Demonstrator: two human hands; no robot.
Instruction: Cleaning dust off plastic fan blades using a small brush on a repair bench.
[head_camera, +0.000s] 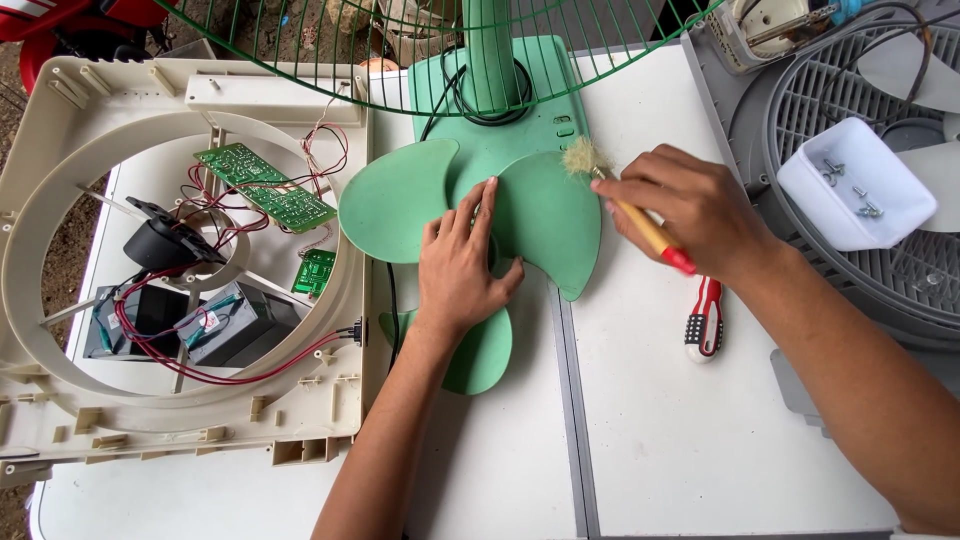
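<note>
White surface (700, 440) carries a green fan blade (545, 215), lying flat under the left hand (462, 262), whose fingers spread open and press its hub. Just beyond the right hand (690, 205), a small brush (620, 195) touches the blade's edge; those fingers close around its wooden handle. Below them lies a red-and-white screwdriver (704, 320).
</note>
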